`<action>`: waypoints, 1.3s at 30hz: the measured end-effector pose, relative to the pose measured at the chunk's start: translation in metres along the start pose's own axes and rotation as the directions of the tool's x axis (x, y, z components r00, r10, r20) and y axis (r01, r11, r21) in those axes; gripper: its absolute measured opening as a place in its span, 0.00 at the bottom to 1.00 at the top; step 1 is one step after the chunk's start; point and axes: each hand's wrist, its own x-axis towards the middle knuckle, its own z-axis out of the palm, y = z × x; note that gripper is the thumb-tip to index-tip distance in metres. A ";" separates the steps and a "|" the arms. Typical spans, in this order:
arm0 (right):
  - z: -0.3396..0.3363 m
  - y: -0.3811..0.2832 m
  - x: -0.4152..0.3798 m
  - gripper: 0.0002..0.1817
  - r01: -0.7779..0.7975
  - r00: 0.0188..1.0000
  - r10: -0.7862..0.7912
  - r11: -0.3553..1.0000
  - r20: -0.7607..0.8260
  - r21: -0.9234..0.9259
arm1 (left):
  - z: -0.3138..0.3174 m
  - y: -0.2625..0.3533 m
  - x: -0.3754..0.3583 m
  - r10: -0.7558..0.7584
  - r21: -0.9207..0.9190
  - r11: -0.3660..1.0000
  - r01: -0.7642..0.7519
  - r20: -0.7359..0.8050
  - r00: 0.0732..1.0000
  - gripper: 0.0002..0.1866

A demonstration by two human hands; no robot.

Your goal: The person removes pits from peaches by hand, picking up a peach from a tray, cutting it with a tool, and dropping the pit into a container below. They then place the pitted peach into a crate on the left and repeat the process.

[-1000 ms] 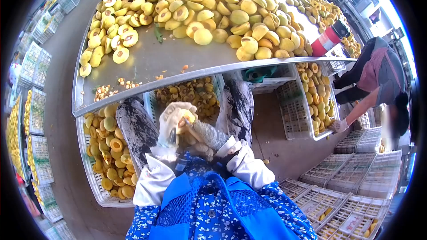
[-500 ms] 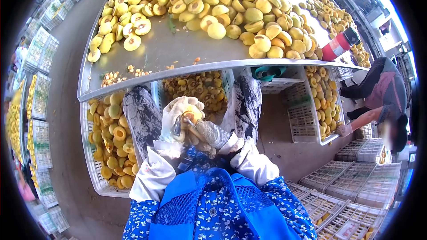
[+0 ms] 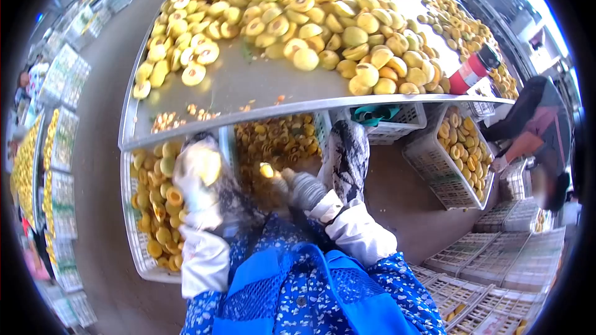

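My left hand (image 3: 194,180), in a pale glove and smeared by motion, holds a yellow peach half (image 3: 209,165) over my left knee, beside the crate of peach halves (image 3: 160,211). My right hand (image 3: 303,190), in a greyish glove, is closed between my knees above a crate of darker pieces and pits (image 3: 273,139). A small bright yellow piece (image 3: 267,170) shows just off its fingertips. What the right fingers grip is too blurred to make out.
A metal table (image 3: 248,84) heaped with peach halves (image 3: 298,18) stands ahead, with a red bottle (image 3: 475,69) on its right. At right, a bending person (image 3: 540,130) touches a tilted crate (image 3: 444,170). Stacked crates (image 3: 490,260) stand at lower right.
My left hand has moved left, away from my right hand, with the peach half. The crate at right has been tilted by the other person. The view has shifted slightly.
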 end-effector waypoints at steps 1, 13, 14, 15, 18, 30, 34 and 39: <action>-0.004 -0.004 0.003 0.19 -0.076 0.994 0.084 0.991 0.071 -0.107 | -0.028 0.012 0.008 -0.093 0.263 0.958 0.118 -0.107 0.990 0.10; 0.006 0.031 0.005 0.33 -0.203 0.979 0.189 0.920 0.072 0.334 | 0.207 -0.004 0.123 0.095 0.556 0.087 -0.827 0.821 0.563 0.26; 0.001 0.032 0.004 0.34 -0.229 0.973 0.207 0.914 0.099 0.336 | 0.241 -0.013 0.129 -0.095 0.514 0.092 -0.853 0.857 0.506 0.29; -0.004 0.033 0.005 0.33 -0.263 0.963 0.226 0.906 0.146 0.330 | 0.263 -0.041 0.142 -0.217 0.414 0.047 -0.909 0.892 0.396 0.31; -0.014 0.033 0.004 0.33 -0.229 0.969 0.176 0.903 0.174 0.363 | 0.297 -0.097 0.158 -0.433 0.229 -0.170 -0.959 0.856 0.281 0.31; -0.014 0.035 0.000 0.12 0.085 0.947 0.296 0.146 -0.125 0.986 | 0.173 -0.008 0.095 -0.502 -0.018 0.785 0.620 0.568 0.652 0.26; -0.053 0.001 -0.004 0.10 0.368 0.830 -0.126 0.855 -0.543 0.365 | 0.139 -0.007 0.061 -0.528 -0.119 0.735 0.668 0.517 0.674 0.28; -0.047 -0.015 0.012 0.16 0.392 0.760 -0.254 0.914 -0.598 0.109 | 0.117 -0.021 0.027 -0.395 -0.166 0.842 0.514 0.461 0.795 0.24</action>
